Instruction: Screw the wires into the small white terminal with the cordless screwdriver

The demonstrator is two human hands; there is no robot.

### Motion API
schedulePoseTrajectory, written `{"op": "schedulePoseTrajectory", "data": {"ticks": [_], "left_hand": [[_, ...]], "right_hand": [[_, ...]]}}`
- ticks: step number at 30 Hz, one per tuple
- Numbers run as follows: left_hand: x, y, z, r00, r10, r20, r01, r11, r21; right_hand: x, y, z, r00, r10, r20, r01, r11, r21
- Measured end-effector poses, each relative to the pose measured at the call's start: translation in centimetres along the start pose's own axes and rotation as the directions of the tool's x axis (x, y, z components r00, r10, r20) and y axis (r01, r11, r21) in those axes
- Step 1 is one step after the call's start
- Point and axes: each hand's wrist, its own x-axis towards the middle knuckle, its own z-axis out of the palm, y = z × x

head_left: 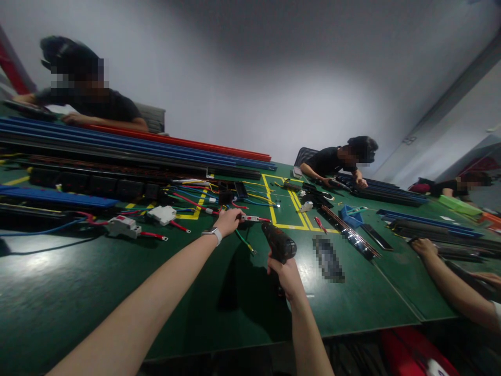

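My left hand (228, 222), with a watch at the wrist, is closed on a small white circuit breaker (251, 219) that shows past the fingertips. Red wire runs out on both sides of it. In my right hand (288, 272) is a black cordless drill (281, 242), gripped by the handle. Its nose points away from me, close to the right end of the breaker; whether they touch I cannot tell. A green-yellow wire (246, 241) with a metal lug lies below my left hand. Left of it, a white breaker (162, 214) and another breaker (124, 227) rest with red leads.
Blue strips (58, 197) and long rails (136, 143) stretch along the green table (188, 292). To the right lie a red screwdriver (320, 225), a pixelated dark object (329, 258) and a blue bin (351, 215). Co-workers sit opposite; another person's arm (450, 277) rests at right.
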Motion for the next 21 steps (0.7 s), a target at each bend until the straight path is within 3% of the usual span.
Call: {"op": "schedulePoseTrajectory", "data": {"ticks": [21], "left_hand": [[-0.01, 0.16, -0.09, 1.0, -0.01, -0.008, 0.01, 1.0, -0.014]], "right_hand": [[-0.14, -0.43, 0.07, 1.0, 0.01, -0.007, -0.009, 0.999, 0.039]]}}
